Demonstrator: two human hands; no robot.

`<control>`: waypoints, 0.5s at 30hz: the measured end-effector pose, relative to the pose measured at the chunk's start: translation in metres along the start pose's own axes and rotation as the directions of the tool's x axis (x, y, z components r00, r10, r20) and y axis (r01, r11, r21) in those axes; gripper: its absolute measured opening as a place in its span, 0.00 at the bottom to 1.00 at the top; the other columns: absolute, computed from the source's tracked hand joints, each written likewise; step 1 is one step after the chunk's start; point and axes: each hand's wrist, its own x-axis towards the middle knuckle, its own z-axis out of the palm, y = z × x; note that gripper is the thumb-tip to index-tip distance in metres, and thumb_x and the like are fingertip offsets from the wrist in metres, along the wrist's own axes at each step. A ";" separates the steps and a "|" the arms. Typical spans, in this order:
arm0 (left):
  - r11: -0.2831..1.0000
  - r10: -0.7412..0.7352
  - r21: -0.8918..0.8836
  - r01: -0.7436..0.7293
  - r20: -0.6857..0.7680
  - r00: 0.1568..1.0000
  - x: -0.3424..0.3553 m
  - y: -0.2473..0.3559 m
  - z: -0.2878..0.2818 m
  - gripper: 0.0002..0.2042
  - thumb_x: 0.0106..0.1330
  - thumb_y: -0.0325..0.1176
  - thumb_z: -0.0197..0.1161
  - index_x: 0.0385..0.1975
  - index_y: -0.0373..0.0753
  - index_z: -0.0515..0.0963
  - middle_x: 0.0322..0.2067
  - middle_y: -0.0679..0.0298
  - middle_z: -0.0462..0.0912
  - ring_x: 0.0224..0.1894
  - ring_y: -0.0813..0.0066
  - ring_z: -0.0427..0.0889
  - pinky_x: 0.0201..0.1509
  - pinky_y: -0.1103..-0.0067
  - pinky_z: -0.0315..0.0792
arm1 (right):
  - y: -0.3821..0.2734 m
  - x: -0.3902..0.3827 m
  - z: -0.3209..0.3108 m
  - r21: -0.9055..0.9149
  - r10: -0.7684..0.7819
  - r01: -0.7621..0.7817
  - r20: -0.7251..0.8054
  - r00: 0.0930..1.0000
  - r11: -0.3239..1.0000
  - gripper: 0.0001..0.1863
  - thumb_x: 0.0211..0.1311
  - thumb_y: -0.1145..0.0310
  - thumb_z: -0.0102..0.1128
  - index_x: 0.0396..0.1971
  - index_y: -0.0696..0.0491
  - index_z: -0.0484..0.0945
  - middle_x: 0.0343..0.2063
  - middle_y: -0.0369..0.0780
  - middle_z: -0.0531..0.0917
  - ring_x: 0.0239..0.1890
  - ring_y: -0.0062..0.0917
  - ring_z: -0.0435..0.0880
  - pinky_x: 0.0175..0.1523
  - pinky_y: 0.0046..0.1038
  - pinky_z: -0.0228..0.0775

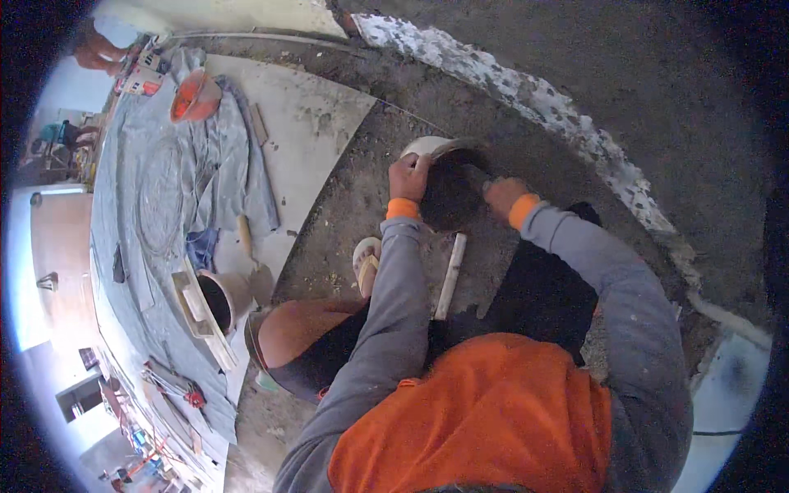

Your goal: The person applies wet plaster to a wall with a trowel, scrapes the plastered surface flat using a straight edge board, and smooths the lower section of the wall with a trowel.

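Note:
A pale bucket (434,148) is tipped over the dark, rough ground in front of me, its inside dark. My left hand (408,177) is closed on its rim at the left side. At the bucket's right side my right hand (503,197) is closed around the grip of a grey flat-bladed tool (474,176), which looks like a trowel. The blade reaches into the bucket's mouth. What lies deeper inside is too dark to make out. A short pale stick (450,275) lies on the ground just below the bucket, near my sandalled foot (366,264).
Left of me, a grey plastic sheet (140,189) carries an orange bucket (196,94). A second pale bucket (240,297) stands closer, beside a wooden-handled trowel (245,234) and a rectangular float (202,316). A white-splashed ledge (526,94) curves along the right. Another person (62,135) is far left.

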 end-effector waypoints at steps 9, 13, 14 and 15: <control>1.000 -0.010 0.004 0.010 0.026 1.000 -0.004 -0.007 -0.022 0.15 0.50 0.38 0.54 0.13 0.29 0.69 0.10 0.54 0.66 0.14 0.74 0.64 0.21 0.74 0.61 | 0.024 0.004 0.001 0.055 -0.154 0.152 0.033 0.988 0.987 0.11 0.47 0.68 0.50 0.31 0.57 0.74 0.28 0.49 0.77 0.31 0.41 0.77 0.36 0.38 0.70; 0.998 0.057 0.003 -0.057 0.025 0.998 -0.002 -0.012 -0.019 0.14 0.49 0.37 0.54 0.13 0.29 0.69 0.11 0.53 0.67 0.15 0.72 0.66 0.21 0.74 0.60 | 0.009 -0.005 0.007 0.280 0.005 -0.020 0.054 0.999 0.960 0.15 0.46 0.63 0.54 0.33 0.56 0.75 0.30 0.51 0.76 0.34 0.41 0.76 0.39 0.39 0.68; 0.996 0.079 0.030 -0.079 0.005 0.997 -0.002 -0.014 -0.018 0.14 0.49 0.36 0.54 0.13 0.29 0.69 0.11 0.53 0.67 0.15 0.71 0.66 0.21 0.74 0.60 | 0.004 -0.006 0.009 0.281 0.019 -0.028 0.035 0.999 0.959 0.15 0.46 0.63 0.54 0.33 0.56 0.75 0.30 0.51 0.76 0.34 0.41 0.76 0.39 0.39 0.68; 0.997 0.078 0.014 -0.078 0.023 0.997 -0.001 -0.014 -0.016 0.14 0.49 0.36 0.54 0.13 0.29 0.69 0.11 0.53 0.67 0.15 0.71 0.66 0.21 0.74 0.60 | 0.000 -0.007 0.012 0.435 0.090 -0.167 0.191 0.977 0.885 0.17 0.44 0.62 0.56 0.34 0.56 0.74 0.32 0.51 0.76 0.36 0.42 0.75 0.41 0.40 0.67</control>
